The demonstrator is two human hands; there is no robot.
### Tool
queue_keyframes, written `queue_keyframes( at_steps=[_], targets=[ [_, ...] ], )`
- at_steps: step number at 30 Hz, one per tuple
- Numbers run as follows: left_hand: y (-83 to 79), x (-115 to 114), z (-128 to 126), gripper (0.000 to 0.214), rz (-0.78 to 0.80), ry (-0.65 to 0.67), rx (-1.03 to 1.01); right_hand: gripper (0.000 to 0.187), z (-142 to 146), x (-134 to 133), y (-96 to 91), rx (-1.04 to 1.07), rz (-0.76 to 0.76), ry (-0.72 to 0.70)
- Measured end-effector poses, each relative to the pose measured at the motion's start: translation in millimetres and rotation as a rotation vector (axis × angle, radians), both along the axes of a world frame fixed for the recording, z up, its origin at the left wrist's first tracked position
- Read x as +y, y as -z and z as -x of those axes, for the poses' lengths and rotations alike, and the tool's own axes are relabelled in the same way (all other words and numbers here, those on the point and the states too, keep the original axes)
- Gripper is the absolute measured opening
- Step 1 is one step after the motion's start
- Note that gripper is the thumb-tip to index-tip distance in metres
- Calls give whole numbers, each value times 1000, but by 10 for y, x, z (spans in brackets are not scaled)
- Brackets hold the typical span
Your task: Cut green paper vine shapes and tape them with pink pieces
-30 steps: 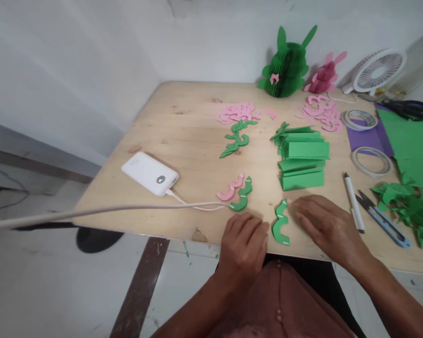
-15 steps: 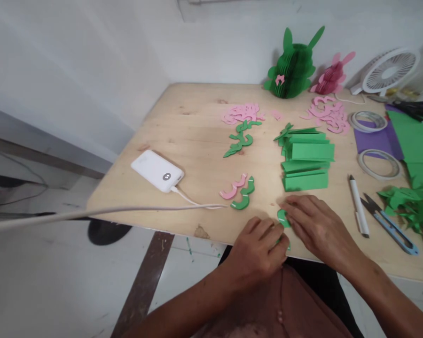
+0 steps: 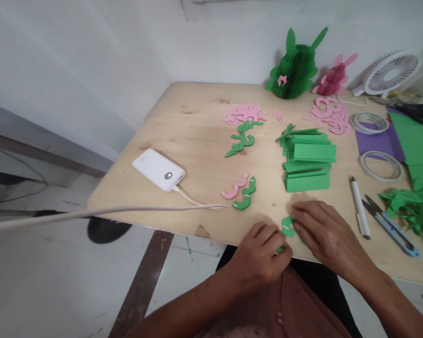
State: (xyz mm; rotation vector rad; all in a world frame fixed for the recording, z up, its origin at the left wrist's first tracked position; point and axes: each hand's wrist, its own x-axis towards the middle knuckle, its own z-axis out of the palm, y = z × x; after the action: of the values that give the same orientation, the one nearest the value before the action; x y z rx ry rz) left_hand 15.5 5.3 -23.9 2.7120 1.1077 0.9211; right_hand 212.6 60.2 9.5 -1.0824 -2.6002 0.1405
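A small curved green paper cutout lies at the near edge of the wooden table. My left hand is curled with its fingertips pinching the cutout's lower end. My right hand rests flat beside it, fingers together, fingertips touching the cutout's right side. Most of the cutout is hidden under the two hands. A pink and a green curved cutout lie just left of my hands.
A stack of folded green paper sits behind my right hand. A pen and snips lie to the right, with tape rolls. A white power bank with a cable sits left. Paper rabbits and a fan stand at the back.
My left hand closed in from the left and took the green cutout's lower end. The cutout slid toward the table edge and is now mostly covered. My right hand stayed against it.
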Motion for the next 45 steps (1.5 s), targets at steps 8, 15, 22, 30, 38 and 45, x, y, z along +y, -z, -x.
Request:
queue_keyframes(
  at_steps=[8, 15, 22, 30, 38, 45],
  targets=[
    [-12, -1, 20, 13, -8, 8, -55, 17, -114, -43, 42, 40, 20, 27],
    [-115, 30, 115, 10, -36, -85, -338, 20, -95, -90, -19, 144, 164, 109],
    [-262, 65, 277, 21, 303, 6, -610, 20, 90, -31, -188, 358, 441, 142],
    [-235, 131, 298, 20, 496, 12, -827, 27, 215, -73, -246, 477, 981, 225],
    [-229, 162, 278, 16, 477, -82, -834, 29, 283, -157, -175, 762, 1070, 301],
    [-106, 50, 301, 27, 159, -331, -515, 13, 460, -131, -55, 1013, 753, 630]
  ],
)
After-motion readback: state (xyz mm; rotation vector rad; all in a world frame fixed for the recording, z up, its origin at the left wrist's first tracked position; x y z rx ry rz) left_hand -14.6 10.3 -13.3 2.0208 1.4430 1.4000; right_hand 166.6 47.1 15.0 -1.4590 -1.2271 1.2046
